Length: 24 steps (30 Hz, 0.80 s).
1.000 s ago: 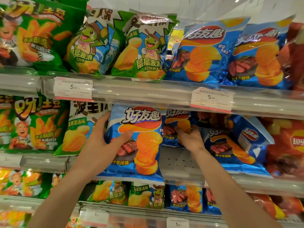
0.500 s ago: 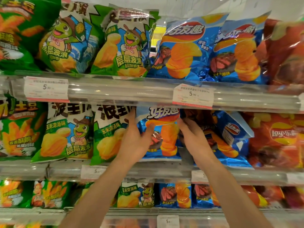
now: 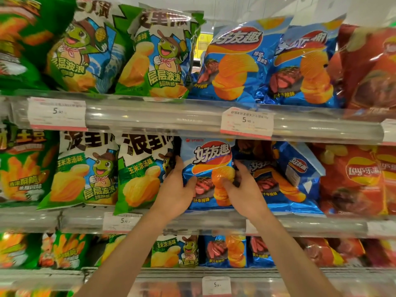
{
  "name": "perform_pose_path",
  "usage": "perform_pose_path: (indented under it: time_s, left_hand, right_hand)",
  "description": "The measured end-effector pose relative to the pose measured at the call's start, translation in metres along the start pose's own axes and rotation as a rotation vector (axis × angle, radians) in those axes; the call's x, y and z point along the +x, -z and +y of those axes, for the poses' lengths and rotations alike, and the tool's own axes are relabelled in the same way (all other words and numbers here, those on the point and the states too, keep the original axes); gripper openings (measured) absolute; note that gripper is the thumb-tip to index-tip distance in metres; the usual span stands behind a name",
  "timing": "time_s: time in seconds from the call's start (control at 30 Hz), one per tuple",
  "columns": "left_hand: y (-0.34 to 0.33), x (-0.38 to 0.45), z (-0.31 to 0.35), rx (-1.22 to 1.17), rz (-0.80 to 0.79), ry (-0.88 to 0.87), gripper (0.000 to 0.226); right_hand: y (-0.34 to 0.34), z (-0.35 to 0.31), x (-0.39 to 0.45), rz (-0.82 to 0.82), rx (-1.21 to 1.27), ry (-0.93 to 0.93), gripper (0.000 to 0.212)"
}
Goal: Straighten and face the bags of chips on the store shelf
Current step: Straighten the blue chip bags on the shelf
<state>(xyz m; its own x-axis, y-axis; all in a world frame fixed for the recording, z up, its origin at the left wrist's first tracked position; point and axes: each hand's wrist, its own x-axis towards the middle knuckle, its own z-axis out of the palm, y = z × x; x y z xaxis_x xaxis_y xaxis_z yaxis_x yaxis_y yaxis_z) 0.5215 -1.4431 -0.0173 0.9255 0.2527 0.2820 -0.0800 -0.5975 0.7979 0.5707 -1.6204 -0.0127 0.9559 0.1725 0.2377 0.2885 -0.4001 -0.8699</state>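
While both hands work the middle shelf, we note our left hand [image 3: 174,190] and right hand [image 3: 243,189] gripping the glossy blue foil chip bag [image 3: 209,159] between them, thumbs curled onto its front; it stands upright, facing outward.

Bright overhead store light, glare on glossy bags, blurred, bowed edges.

The blue bag [image 3: 209,174] on the middle shelf reads "好友趣". The green bag [image 3: 141,172] to its left reads "玉米浓汤味". The red bag [image 3: 351,179] at the right reads "Lay's". The price tags [image 3: 246,123] on the shelf rails show "5.90".
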Motion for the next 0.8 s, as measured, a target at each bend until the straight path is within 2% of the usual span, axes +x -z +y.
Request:
perform_pose_path:
  time_s: [0.07,0.13,0.23,0.3,0.4,0.57,0.8]
  left_hand:
    - [0.004,-0.007,-0.005,-0.024,-0.008,-0.046,0.068]
    - [0.008,-0.015,-0.007,-0.035,-0.001,-0.086,0.064]
    - [0.013,-0.030,-0.005,0.038,0.089,-0.143,0.052]
    - [0.015,-0.043,-0.004,0.026,0.129,-0.160,0.043]
    - [0.012,-0.064,-0.002,-0.110,0.077,-0.104,0.025]
    - [-0.018,-0.088,-0.001,-0.323,-0.051,0.038,0.024]
    - [-0.066,-0.095,0.028,-0.414,0.020,0.097,0.022]
  right_hand:
    - [0.003,-0.001,-0.004,0.004,0.017,-0.004,0.062]
    - [0.008,-0.006,-0.014,0.003,0.070,0.010,0.050]
    - [0.018,-0.006,-0.039,0.036,0.132,0.031,0.031]
    - [0.026,0.000,-0.060,0.044,0.178,0.024,0.027]
    - [0.039,0.014,-0.087,0.046,0.225,-0.008,0.022]
    - [0.062,0.051,-0.106,0.102,0.165,-0.087,0.021]
    - [0.119,0.083,-0.109,0.133,0.130,-0.084,0.020]
